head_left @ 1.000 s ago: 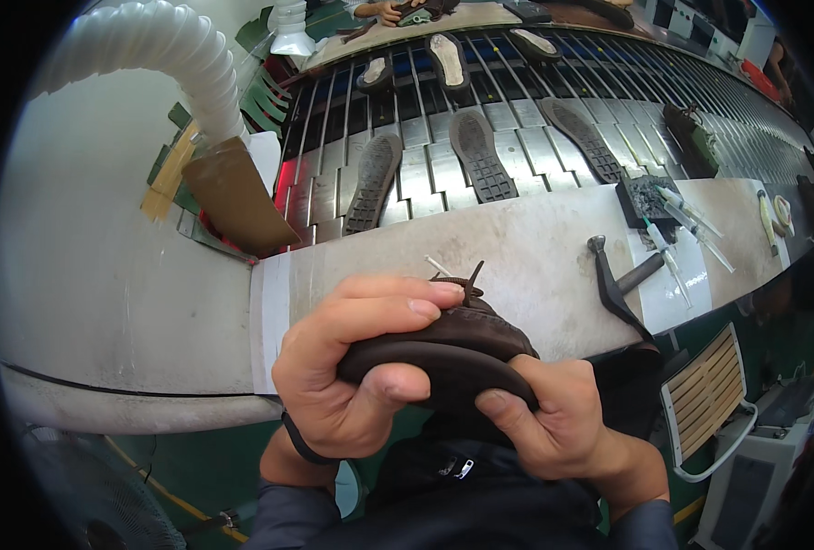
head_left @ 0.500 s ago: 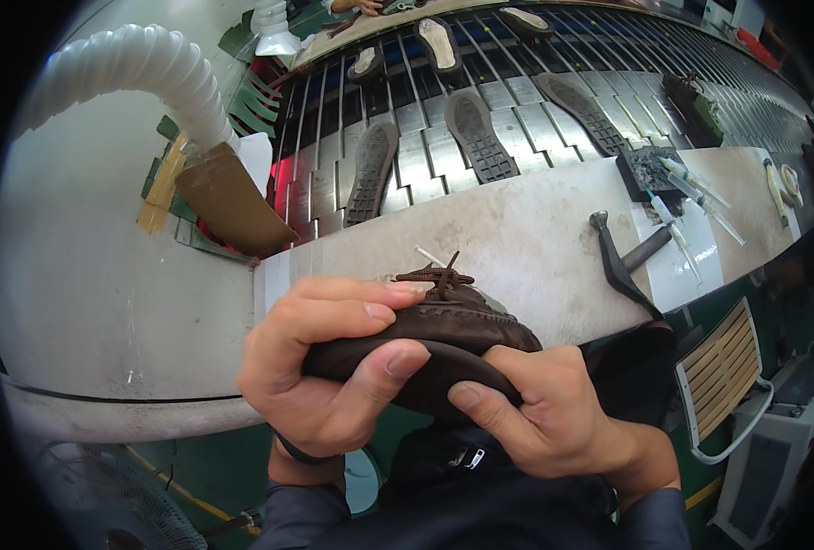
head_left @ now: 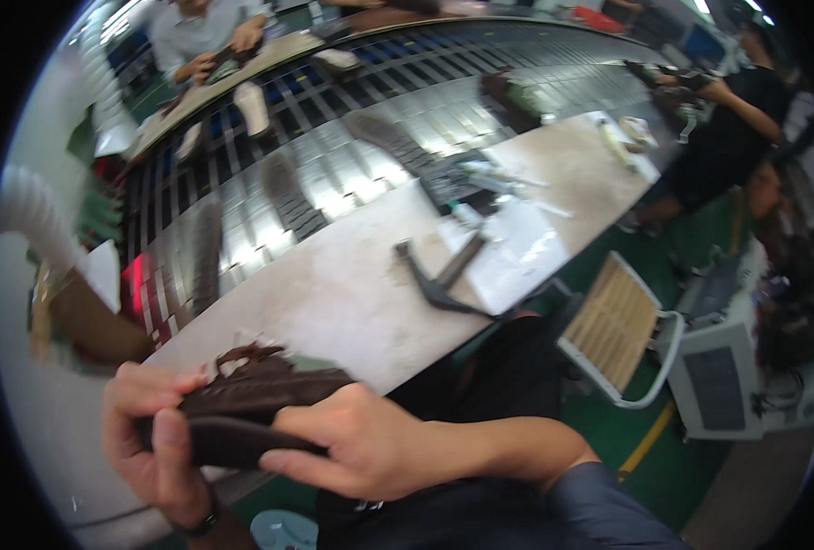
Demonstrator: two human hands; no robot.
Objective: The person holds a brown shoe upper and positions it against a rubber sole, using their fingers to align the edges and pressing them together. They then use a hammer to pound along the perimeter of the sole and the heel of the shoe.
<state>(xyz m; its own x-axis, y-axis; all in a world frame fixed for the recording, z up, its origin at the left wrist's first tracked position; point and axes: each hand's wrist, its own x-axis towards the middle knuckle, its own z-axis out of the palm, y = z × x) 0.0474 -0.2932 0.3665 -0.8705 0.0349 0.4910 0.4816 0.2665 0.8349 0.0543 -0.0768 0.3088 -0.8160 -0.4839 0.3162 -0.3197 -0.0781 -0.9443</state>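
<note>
A dark brown lace-up shoe (head_left: 265, 396) with its dark sole (head_left: 228, 444) is held over the near edge of the workbench, laces on the far side. My left hand (head_left: 155, 445) is closed round its left end, thumb against the sole and fingers on the upper. At the other end my right hand (head_left: 356, 440) grips the shoe, its thumb below the sole edge. The right fingers partly hide where sole and upper meet there, so I cannot tell if they touch.
On the workbench (head_left: 333, 307) lie a hammer (head_left: 432, 286), several syringes (head_left: 508, 183) and a dark block (head_left: 443, 179). Beyond runs a slatted conveyor (head_left: 352, 160) carrying loose soles (head_left: 288, 197). A slatted chair (head_left: 613, 316) stands at right. Other people (head_left: 737, 101) work nearby.
The view has swung to the right, so the bench, conveyor and shoe sit further left in the picture. Both hands keep hold of the shoe.
</note>
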